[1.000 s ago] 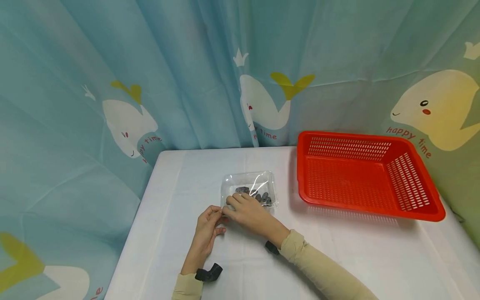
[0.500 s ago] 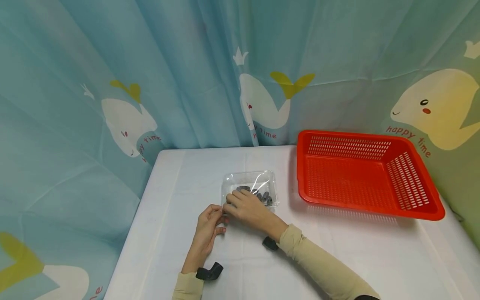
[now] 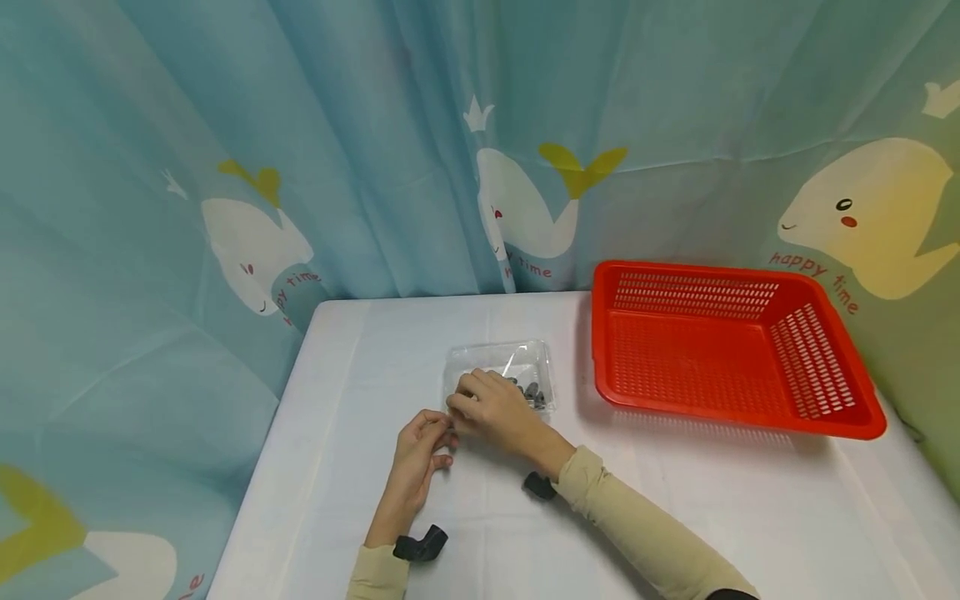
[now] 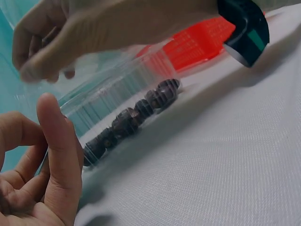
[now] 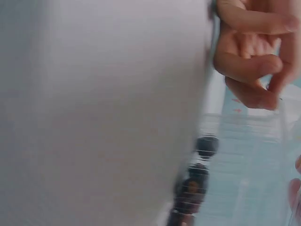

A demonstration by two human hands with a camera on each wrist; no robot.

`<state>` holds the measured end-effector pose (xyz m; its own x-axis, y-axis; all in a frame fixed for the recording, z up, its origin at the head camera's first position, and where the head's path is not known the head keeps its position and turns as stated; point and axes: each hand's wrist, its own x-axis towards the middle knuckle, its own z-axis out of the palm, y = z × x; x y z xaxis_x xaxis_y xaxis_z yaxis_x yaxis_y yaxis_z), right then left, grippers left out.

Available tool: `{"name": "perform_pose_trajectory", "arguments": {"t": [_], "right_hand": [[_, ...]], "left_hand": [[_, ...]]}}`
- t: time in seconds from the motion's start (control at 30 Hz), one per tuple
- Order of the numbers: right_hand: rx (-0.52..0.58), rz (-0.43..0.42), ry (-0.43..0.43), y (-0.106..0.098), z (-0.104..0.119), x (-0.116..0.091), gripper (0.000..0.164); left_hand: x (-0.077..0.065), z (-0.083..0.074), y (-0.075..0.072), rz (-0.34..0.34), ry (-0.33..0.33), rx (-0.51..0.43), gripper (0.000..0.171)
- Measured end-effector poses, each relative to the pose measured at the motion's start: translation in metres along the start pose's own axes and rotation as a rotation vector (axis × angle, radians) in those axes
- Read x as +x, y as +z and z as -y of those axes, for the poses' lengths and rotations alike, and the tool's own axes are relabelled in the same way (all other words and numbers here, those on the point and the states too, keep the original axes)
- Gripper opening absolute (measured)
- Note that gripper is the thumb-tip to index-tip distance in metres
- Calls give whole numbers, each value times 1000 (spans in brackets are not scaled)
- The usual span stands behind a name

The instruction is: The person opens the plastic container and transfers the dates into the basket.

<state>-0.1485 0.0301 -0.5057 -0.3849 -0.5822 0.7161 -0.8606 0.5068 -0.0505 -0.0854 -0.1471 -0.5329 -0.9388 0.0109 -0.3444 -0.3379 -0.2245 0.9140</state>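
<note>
A clear plastic box [image 3: 465,357] lies on the white table, holding several dark oval pieces [image 4: 127,121] lined up along its near side. At the near left corner of the box, my left hand [image 3: 414,454] has thumb and curled forefinger together, pinching its edge. My right hand [image 3: 497,414] is over the near left part of the box, fingers loosely bent downward with nothing visible in them. In the left wrist view the right hand [image 4: 70,37] is blurred above the box, apart from the left thumb. Part of the dark pieces is hidden behind the right hand in the head view.
A red perforated plastic basket [image 3: 690,358] stands at the right of the table [image 3: 360,367]. A blue curtain [image 3: 375,150] with whale prints hangs behind the table. Black curved camera mounts [image 3: 420,543] sit at both wrists.
My right hand has risen slightly and shifted a little back over the box, covering more of the dark pieces. The left hand stays at the corner; the basket and box have not moved.
</note>
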Motion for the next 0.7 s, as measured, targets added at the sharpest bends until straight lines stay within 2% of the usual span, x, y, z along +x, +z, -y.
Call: {"name": "perform_pose_trajectory", "arguments": {"t": [0.17,0.27,0.37,0.5,0.7], "right_hand": [[68,-67,63,-9,0,8,4],[71,-86,80,-11,0,10,8],[49,-96,74,-12,-1,10,3],[-8,-84,27,-13,-2,8,7],[-141,-38,-92,-15,-4,2,11]], "left_hand": [[1,0,-1,-1,6,13,11],[2,0,-2,2,10,13,10],[2,1,-2,6,17,5,9],[2,1,-1,7,26,-1,9],[2,0,-1,-1,31,6,10]]}}
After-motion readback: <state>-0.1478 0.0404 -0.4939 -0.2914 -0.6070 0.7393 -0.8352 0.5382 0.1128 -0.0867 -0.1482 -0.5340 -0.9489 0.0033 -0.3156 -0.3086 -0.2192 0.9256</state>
